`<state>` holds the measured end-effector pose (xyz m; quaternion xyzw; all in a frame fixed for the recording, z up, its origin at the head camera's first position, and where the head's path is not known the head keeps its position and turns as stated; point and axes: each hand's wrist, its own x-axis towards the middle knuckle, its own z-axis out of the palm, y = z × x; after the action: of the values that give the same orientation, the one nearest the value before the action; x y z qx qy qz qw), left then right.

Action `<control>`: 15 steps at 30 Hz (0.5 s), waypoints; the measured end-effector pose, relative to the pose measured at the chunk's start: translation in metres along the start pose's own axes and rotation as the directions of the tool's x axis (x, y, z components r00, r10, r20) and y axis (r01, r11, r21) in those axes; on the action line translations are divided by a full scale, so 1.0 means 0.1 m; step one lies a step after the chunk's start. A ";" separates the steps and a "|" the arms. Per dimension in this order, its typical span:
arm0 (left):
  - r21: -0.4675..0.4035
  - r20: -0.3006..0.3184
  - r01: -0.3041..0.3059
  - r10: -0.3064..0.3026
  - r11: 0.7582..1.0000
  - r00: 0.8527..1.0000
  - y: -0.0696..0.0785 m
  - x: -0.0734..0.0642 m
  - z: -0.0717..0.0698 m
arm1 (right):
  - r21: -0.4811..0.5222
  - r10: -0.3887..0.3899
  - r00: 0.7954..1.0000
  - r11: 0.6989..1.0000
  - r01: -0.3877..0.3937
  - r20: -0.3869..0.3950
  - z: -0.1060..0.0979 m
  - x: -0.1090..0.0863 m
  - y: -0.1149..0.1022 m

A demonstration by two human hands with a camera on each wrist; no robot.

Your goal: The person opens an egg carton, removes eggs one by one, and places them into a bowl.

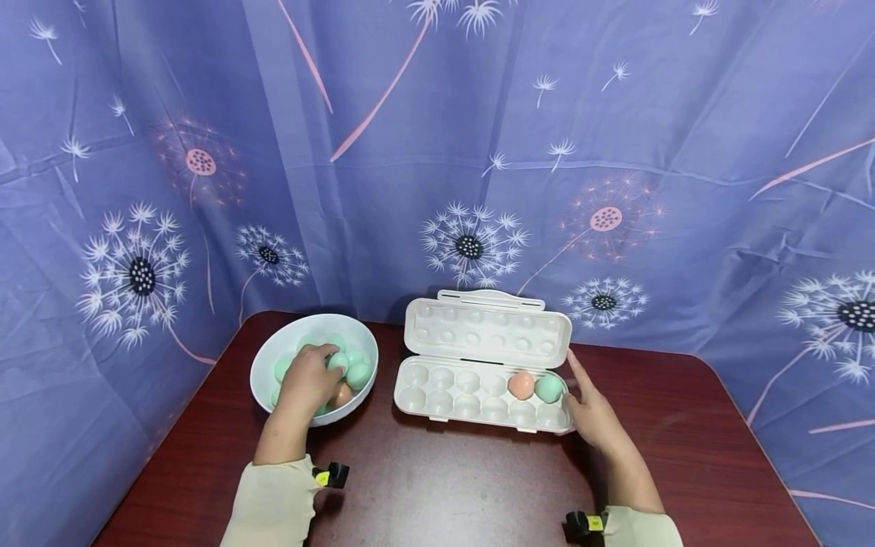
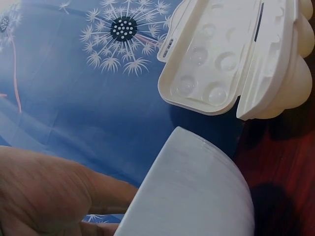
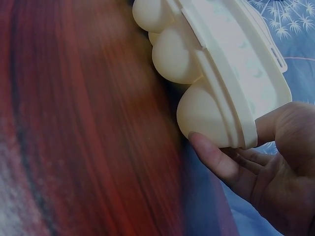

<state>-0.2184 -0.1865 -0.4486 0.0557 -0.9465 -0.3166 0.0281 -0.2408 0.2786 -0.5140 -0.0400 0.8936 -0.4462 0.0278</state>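
Observation:
A white bowl [image 1: 263,371] at the left holds several pale green eggs [image 1: 358,374] and an orange-brown egg [image 1: 341,394]. My left hand [image 1: 307,381] reaches into it, finger and thumb pinching a green egg [image 1: 338,362]. The left wrist view has that hand [image 2: 44,191] partly behind the bowl's outer wall [image 2: 192,182]. An open white egg carton [image 1: 443,420] stands in the middle, an orange egg [image 1: 522,385] and a green egg [image 1: 548,388] side by side in its back row, right end. My right hand [image 1: 593,414] grips the carton's right end, its thumb [image 3: 211,155] against an outer cup.
The carton's lid [image 1: 488,331] leans back toward a blue dandelion-print curtain [image 1: 383,228] behind the table. The dark red wooden table [image 1: 424,486] carries bowl and carton near its back edge. Black wrist cameras [image 1: 338,475] sit at both sleeves.

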 end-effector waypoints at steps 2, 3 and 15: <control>0.004 0.006 0.001 -0.001 1.000 1.000 0.00 0.00 0.00 | 0.003 -0.001 1.000 1.000 0.001 -0.001 0.00 0.00 0.00; 0.004 0.009 0.004 -0.004 1.000 1.000 0.00 0.00 0.00 | 0.004 -0.002 1.000 1.000 0.002 0.000 0.00 0.00 0.00; 0.003 0.016 0.026 -0.026 1.000 1.000 0.00 0.01 0.00 | 0.017 -0.005 1.000 1.000 0.005 0.001 0.00 0.00 0.00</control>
<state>-0.2194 -0.1863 -0.4485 0.0654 -0.9464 -0.3160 0.0161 -0.2406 0.2788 -0.5145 -0.0423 0.8898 -0.4536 0.0274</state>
